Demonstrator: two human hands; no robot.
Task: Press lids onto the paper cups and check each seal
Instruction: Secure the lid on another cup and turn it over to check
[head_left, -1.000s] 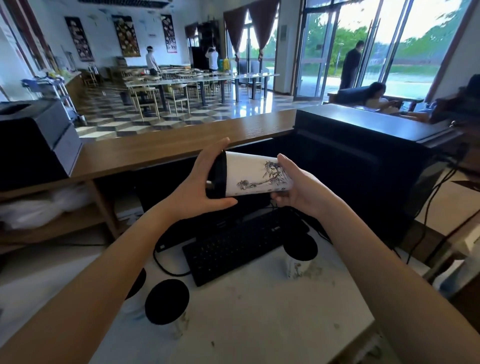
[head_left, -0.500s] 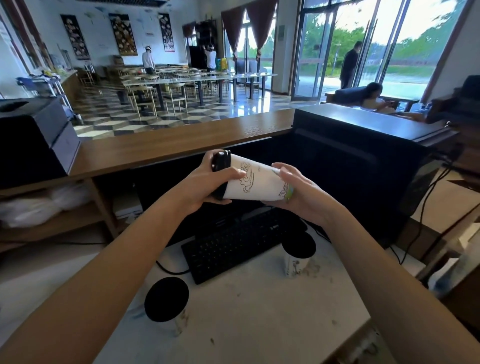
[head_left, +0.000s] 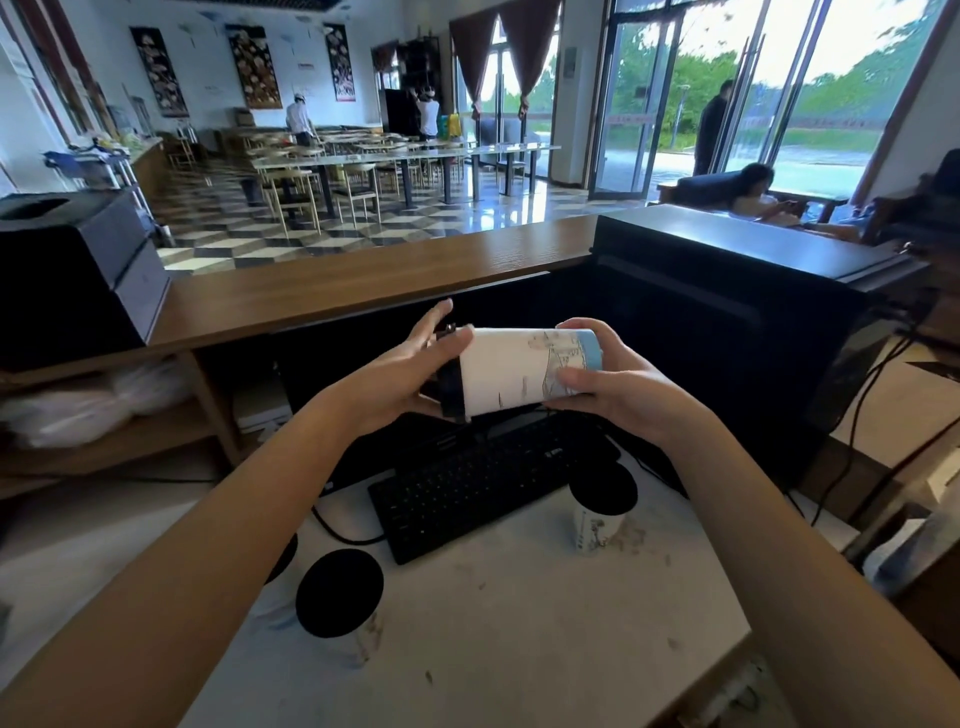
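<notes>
- Cup: held sideways in mid-air above the keyboard, black lid pointing left, base with blue band pointing right. Turned about its long axis since a second ago: the dark ink drawing shown then now rolled away, a mostly plain white side with a coloured print near the base facing up. Read as a seal check under way, rim being inspected all round.
- Counter: white, scuffed, carrying the keyboard and the other cups.
- Left hand: at the lid end, palm and thumb against the lid's edge, fingers spread and partly lifted rather than wrapped. Shifted from a fuller cupping of the lid a second ago, likely regripping between turns.
- Right hand: closed around the base, fingertips curled over the printed band, doing the holding.
- Near cup: upright at lower left, lid already on. A further black lid beside it mostly hidden behind the left forearm.
- Far cup: upright just right of the keyboard, also lidded.
- Lid: appears seated flush on the held cup; no gap visible from here, far side unseen. Probably close to being set down with the rest.
</notes>
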